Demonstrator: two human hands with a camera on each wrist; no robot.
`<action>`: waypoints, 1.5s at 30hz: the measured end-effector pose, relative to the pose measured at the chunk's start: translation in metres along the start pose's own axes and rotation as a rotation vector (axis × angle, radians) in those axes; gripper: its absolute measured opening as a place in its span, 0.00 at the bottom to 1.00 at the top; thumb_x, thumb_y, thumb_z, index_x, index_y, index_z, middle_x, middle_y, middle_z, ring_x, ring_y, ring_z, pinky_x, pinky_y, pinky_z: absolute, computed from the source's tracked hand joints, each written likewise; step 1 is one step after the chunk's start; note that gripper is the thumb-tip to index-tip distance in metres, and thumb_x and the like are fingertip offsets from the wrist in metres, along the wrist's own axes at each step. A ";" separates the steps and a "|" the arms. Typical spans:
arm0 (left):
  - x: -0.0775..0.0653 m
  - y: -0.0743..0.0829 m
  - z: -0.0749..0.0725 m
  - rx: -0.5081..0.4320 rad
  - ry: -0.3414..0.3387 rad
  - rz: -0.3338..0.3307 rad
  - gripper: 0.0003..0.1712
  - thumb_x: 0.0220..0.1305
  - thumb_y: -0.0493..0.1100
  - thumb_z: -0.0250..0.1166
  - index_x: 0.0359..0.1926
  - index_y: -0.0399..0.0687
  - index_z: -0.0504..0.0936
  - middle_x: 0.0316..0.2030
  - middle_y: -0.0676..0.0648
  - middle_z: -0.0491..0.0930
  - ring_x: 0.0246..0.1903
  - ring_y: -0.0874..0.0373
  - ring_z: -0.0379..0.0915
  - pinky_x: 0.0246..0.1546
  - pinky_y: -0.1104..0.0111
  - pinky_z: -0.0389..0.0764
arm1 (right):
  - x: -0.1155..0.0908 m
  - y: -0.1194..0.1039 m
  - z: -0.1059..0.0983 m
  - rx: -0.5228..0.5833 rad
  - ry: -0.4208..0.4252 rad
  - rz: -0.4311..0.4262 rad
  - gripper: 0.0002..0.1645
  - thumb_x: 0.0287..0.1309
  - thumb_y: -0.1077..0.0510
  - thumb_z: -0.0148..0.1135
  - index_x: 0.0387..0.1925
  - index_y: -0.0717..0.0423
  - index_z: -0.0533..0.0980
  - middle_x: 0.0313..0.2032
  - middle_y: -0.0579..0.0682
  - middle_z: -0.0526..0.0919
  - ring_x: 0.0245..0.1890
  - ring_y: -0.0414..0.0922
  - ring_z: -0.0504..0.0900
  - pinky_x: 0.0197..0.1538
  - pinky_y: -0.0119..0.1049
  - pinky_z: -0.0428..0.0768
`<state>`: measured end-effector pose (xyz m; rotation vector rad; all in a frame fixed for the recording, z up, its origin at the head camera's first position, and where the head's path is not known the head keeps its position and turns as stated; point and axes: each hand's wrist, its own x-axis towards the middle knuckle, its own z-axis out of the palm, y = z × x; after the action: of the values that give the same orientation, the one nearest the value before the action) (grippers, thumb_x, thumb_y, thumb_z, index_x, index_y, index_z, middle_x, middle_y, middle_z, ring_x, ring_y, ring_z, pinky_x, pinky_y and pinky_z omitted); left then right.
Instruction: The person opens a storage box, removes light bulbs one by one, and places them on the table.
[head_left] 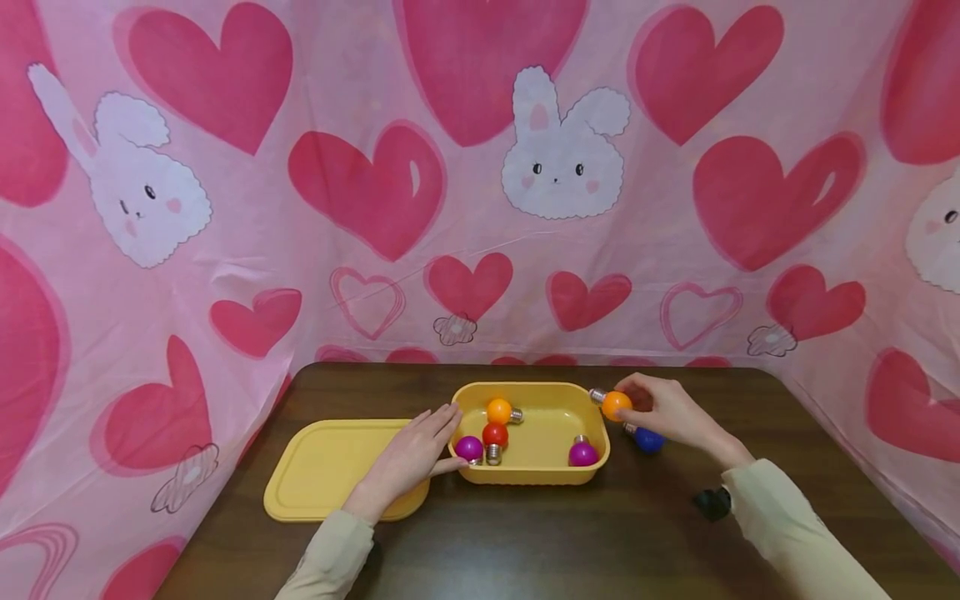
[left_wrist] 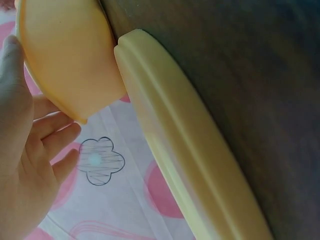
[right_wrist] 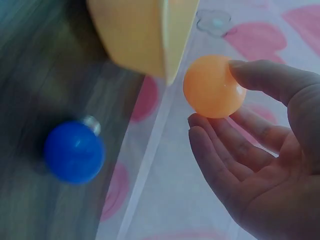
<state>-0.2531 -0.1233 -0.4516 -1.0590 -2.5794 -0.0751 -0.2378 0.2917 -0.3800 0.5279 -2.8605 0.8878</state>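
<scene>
My right hand (head_left: 667, 408) pinches an orange light bulb (head_left: 617, 406) by its round globe, just off the right rim of a yellow box (head_left: 536, 477). In the right wrist view, thumb and fingertips grip the orange globe (right_wrist: 214, 86). My left hand (head_left: 411, 457) rests with fairly straight fingers on the box's left rim. Inside the box lie another orange bulb (head_left: 498, 411), a red bulb (head_left: 495, 435), a purple bulb (head_left: 469, 449) at the left and a second purple bulb (head_left: 583, 453) at the right. A blue bulb (right_wrist: 75, 152) lies on the table beneath my right hand.
A yellow lid (head_left: 330, 467) lies flat left of the box, partly under my left forearm. A small dark object (head_left: 712, 504) shows beside the right cuff. Behind the brown table (head_left: 525, 542) hangs a pink cloth (head_left: 480, 225) with hearts and bunnies.
</scene>
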 end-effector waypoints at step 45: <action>0.000 0.002 -0.002 -0.031 -0.032 -0.027 0.46 0.62 0.68 0.61 0.69 0.39 0.69 0.69 0.42 0.70 0.69 0.48 0.68 0.69 0.55 0.72 | -0.041 0.088 -0.007 -0.094 -0.014 0.218 0.20 0.56 0.55 0.70 0.45 0.66 0.77 0.40 0.62 0.85 0.38 0.49 0.82 0.45 0.50 0.86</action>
<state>-0.2510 -0.1224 -0.4494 -1.0449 -2.6298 -0.1058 -0.2311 0.3757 -0.4284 0.2171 -2.9965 0.7746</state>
